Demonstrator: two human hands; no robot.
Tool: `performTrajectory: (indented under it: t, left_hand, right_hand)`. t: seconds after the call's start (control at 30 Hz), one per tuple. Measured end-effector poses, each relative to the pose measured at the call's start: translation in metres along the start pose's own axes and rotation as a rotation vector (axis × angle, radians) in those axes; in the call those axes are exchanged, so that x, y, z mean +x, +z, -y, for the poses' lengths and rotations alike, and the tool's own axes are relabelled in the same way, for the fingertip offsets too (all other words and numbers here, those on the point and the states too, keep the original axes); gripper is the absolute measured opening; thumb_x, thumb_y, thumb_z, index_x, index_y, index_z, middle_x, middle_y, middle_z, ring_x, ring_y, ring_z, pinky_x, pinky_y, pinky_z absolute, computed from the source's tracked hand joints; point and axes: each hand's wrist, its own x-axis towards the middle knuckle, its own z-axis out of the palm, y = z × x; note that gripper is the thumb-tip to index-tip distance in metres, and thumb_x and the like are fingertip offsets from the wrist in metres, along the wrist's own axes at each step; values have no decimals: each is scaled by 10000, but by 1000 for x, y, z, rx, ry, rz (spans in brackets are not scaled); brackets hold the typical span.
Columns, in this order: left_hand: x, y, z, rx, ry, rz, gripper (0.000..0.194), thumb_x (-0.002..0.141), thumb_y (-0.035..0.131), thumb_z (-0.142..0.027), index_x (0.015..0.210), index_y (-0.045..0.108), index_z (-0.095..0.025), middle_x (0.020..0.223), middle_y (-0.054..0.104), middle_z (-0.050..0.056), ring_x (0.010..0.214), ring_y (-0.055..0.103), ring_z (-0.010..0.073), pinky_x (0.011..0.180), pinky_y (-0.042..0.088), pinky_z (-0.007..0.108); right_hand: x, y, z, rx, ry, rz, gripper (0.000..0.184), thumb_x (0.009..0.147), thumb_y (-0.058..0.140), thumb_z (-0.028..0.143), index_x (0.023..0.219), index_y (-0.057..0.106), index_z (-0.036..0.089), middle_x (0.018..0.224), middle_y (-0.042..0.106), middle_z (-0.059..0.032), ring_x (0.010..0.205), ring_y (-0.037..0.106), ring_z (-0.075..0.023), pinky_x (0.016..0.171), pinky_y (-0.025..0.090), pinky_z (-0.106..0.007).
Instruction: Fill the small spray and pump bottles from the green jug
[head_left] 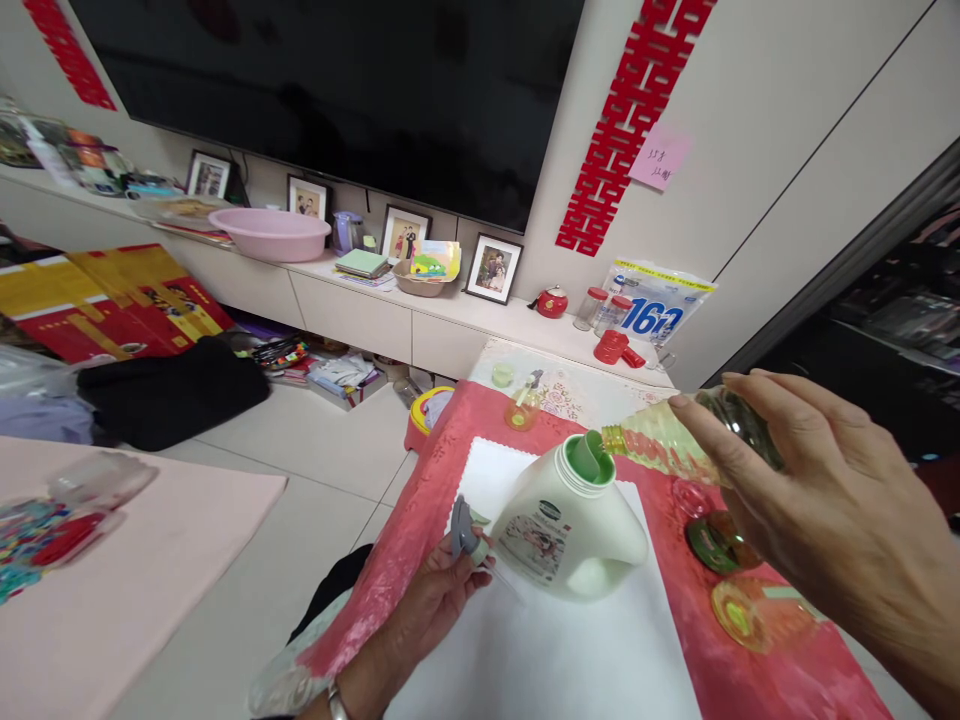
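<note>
The right hand [832, 500] grips a clear bottle [664, 442] sideways, neck pointing left at the detergent jug [562, 535] between the side edges of the worktop [731, 690]; the left hand [442, 600], nearer, holds a grey cap [463, 530].

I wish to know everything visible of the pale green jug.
The jug looks plastic, with printed label, threaded neck, green spout and a bulge low right. It stands uncapped on the white sheet. The mouth of a tilted bottle is at its opening; whether bottle or left hand touches it is unclear.
</note>
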Motion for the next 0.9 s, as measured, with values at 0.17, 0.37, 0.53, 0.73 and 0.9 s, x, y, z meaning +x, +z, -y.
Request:
performTrajectory:
  t: [0.17,0.37,0.53,0.73,0.9]
  left_hand:
    - [-1,1,-1,-6,0,8,390,678,950,-300,1019,776,-220,962,729,41,867,666,166,780,529,291]
    - [1,-3,2,-21,-2,7,403,679,949,-288,1033,772,-218,985,735,37,881,680,171,794,523,302]
    - [1,-5,4,-10,-8,5,401,689,944,-300,1043,774,-219,1002,734,35,891,671,165,802,521,302]
    - [0,-1,1,-11,-1,2,415,669,954,-304,1036,778,-221,991,740,38,886,675,172,791,525,298]
    - [-1,0,0,-10,-3,-10,417,654,963,-301,1019,778,-221,976,741,38,870,677,168,783,535,293]
  right_hand:
    - [6,-2,-4,8,-26,-4,456,993,409,69,1438,383,169,1338,492,-269,1170,556,-471,801,555,-556]
    - [13,-4,-6,23,-79,-10,439,980,411,35,1401,400,156,1359,473,-292,1183,547,-485,810,546,-584]
    - [20,-7,-5,8,-106,-33,420,992,336,31,1388,395,157,1345,486,-281,1188,550,-467,801,544,-575]
    - [24,-7,-6,19,-143,-58,367,1023,335,38,1357,422,161,1370,482,-264,1190,556,-429,816,527,-544]
    - [26,-7,-4,18,-143,-48,331,1036,330,56,1334,429,159,1361,485,-256,1251,517,-429,858,500,-535]
